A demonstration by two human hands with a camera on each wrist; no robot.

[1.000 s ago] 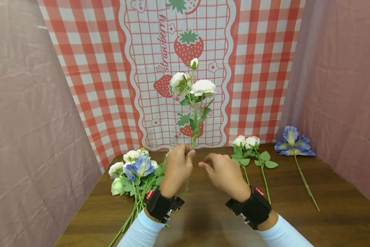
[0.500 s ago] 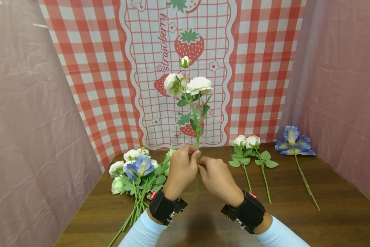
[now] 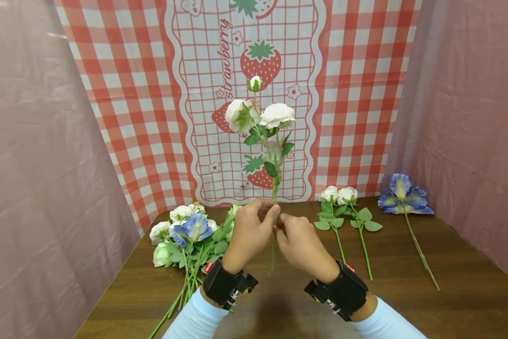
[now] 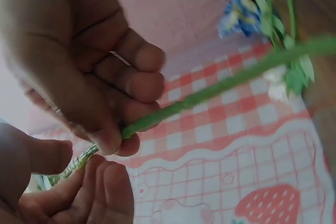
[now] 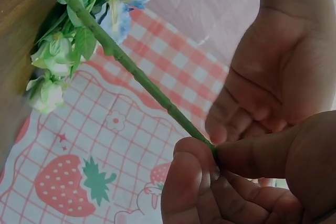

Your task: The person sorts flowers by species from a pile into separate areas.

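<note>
A tall white rose stands upright in front of the backdrop, with two full blooms, a small bud on top and green leaves. My left hand holds its stem between thumb and curled fingers. Just below and to the right, my right hand pinches the same stem with thumb and forefinger. In the right wrist view, that pinch shows close up, and the bare lower stem runs off past the fingers. The two hands nearly touch.
On the left of the brown table lies a pile of white and green roses with a blue iris. Two white roses and another blue iris lie at the right. A strawberry-print cloth hangs behind.
My right hand has come in leftward from apart and taken hold of the stem below my left hand. My left hand has shifted slightly right with the rose.
</note>
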